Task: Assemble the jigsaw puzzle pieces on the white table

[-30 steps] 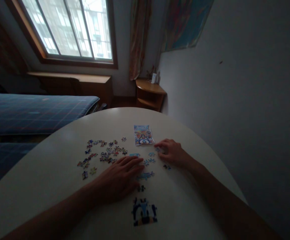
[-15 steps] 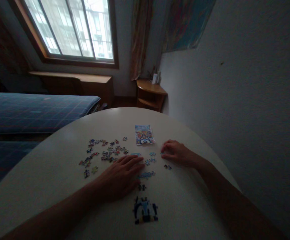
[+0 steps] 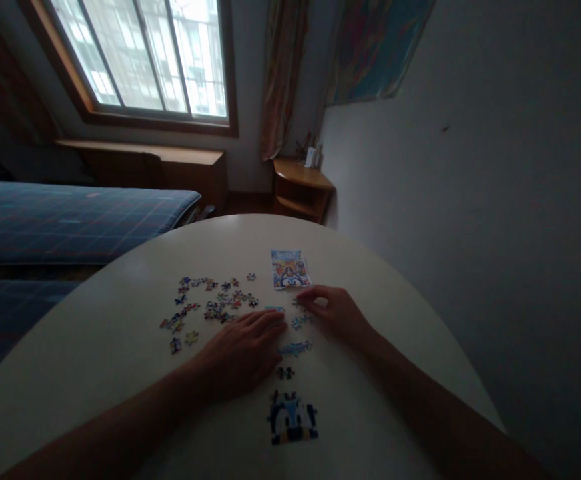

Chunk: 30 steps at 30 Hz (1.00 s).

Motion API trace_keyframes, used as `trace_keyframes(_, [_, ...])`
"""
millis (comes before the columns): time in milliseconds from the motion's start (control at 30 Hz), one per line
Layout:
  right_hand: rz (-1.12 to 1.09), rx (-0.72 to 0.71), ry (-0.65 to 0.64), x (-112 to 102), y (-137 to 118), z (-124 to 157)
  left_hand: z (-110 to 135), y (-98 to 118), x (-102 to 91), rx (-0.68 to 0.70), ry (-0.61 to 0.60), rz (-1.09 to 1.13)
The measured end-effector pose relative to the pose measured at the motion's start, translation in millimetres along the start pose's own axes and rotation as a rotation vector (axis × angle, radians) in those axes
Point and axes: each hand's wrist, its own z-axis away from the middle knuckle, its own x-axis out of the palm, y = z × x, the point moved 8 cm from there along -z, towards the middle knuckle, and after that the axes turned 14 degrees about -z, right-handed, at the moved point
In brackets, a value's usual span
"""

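Observation:
My left hand lies flat with its fingers stretched out, beside light blue puzzle pieces partly hidden at its fingertips. My right hand is closed in a pinch, its fingertips on a small light blue puzzle piece that they partly cover. Just below those fingers are joined light blue pieces, and nearer me a longer blue joined strip. A small dark pair of pieces sits above a joined section showing a blue-and-white cartoon face.
Many loose puzzle pieces are spread left of my left hand. A printed picture sheet lies beyond my hands on the round white table. A bed stands at the left and a wall at the right.
My right hand has moved left, from the right side of the pieces to beside my left fingertips. It now covers the dark piece that showed below it. My left hand has stayed nearly still.

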Motion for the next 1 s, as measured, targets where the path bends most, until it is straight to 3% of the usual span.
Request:
trace_keyframes(200, [0.134, -0.082, -0.006, 25.4, -7.8, -2.0, -0.4, -0.5, 0.4, -0.011, 0.020, 0.020])
trace_keyframes(1000, [0.281, -0.064, -0.007, 29.8, -14.1, 2.8, -1.4, -0.6, -0.7, -0.028, 0.028, -0.002])
